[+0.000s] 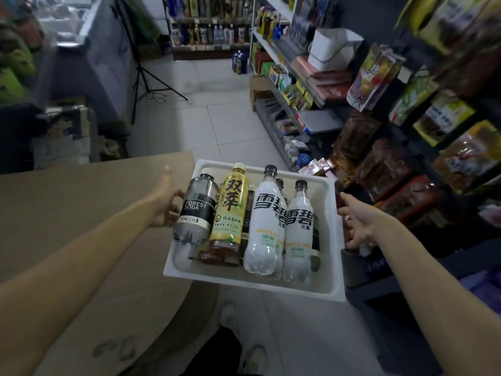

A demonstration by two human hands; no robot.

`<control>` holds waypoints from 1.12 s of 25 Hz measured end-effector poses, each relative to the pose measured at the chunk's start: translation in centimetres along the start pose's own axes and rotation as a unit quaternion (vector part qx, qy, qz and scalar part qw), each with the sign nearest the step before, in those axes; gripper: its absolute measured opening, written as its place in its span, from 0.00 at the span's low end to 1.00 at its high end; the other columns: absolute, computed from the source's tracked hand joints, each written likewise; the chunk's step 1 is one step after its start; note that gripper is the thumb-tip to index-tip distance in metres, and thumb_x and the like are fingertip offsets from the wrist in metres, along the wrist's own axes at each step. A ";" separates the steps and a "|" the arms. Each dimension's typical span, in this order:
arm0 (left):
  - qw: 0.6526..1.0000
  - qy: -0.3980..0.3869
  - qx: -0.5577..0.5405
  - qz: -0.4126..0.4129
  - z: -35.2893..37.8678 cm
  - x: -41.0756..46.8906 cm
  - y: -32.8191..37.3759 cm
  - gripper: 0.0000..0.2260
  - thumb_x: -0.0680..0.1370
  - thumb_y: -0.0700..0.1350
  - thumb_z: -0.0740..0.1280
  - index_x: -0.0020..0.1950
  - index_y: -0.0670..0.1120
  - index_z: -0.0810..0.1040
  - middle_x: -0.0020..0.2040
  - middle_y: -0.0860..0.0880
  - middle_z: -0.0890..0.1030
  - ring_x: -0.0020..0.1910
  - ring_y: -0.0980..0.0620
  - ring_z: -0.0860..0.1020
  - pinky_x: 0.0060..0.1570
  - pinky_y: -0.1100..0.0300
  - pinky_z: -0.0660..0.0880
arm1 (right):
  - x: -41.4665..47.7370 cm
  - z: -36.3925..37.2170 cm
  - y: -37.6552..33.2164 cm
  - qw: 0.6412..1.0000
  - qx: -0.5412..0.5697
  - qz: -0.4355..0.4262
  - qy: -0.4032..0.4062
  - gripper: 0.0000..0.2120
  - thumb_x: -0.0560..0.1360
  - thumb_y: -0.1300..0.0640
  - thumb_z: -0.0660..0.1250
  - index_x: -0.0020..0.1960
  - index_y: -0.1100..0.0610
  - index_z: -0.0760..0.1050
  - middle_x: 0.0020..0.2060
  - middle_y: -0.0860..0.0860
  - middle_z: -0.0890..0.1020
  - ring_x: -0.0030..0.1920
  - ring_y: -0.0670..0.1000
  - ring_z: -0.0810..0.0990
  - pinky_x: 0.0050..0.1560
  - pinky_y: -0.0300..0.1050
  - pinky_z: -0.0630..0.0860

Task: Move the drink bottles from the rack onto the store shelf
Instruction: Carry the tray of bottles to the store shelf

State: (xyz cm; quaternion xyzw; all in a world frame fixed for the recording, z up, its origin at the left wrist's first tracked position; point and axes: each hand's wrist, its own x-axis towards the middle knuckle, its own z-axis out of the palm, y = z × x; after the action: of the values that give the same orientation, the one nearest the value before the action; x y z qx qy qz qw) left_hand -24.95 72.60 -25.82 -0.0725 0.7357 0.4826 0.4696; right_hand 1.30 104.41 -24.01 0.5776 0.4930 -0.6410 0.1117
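A white plastic rack [330, 283] is held in the air in front of me, above the floor. In it stand several drink bottles: a clear Forest Soda bottle [196, 210], a yellow tea bottle [230, 213] and two white soda bottles [264, 226], [298, 234], with darker bottles behind them. My left hand [165, 202] grips the rack's left side, its fingers partly hidden behind the Forest Soda bottle. My right hand [357, 223] grips the rack's right rim. The store shelf [292, 74] with packaged goods runs along the right.
A large cardboard sheet [81, 226] lies to my left. Hanging snack bags [444, 158] fill the near right. A tripod [143, 74] stands on the tiled floor ahead, with drink shelves [208, 31] at the back. My shoes [252, 356] show below.
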 end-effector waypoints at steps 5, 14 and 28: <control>1.000 0.012 0.017 0.004 1.8 5.8 5.7 0.43 0.72 0.75 0.38 0.57 0.42 0.72 0.27 0.47 0.67 0.29 0.51 0.63 0.32 0.61 0.62 | 5.3 0.6 -7.1 1.000 -0.020 0.001 0.025 0.30 0.79 0.34 0.56 0.70 0.55 0.68 0.60 0.57 0.74 0.59 0.60 0.73 0.57 0.63 0.69; 0.999 0.018 -0.049 -0.003 1.2 17.3 19.5 0.37 0.73 0.74 0.42 0.50 0.44 0.72 0.23 0.50 0.64 0.21 0.53 0.60 0.28 0.62 0.60 | 14.0 1.1 -24.9 0.999 -0.011 -0.015 0.039 0.34 0.77 0.30 0.54 0.72 0.54 0.67 0.67 0.55 0.71 0.56 0.58 0.72 0.56 0.60 0.71; 0.975 0.140 -0.170 -0.026 1.1 35.0 38.5 0.41 0.70 0.77 0.42 0.52 0.44 0.74 0.27 0.47 0.67 0.25 0.52 0.63 0.27 0.63 0.61 | 35.1 4.5 -55.3 0.994 -0.097 -0.023 -0.050 0.29 0.70 0.29 0.66 0.44 0.57 0.77 0.41 0.56 0.78 0.41 0.56 0.76 0.59 0.54 0.72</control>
State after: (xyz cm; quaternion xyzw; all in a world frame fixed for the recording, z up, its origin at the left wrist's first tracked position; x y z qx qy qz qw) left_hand -65.05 105.72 -27.85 -0.2372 0.6991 0.5735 0.3550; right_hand -51.72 143.01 -26.72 0.5199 0.5594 -0.6208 0.1770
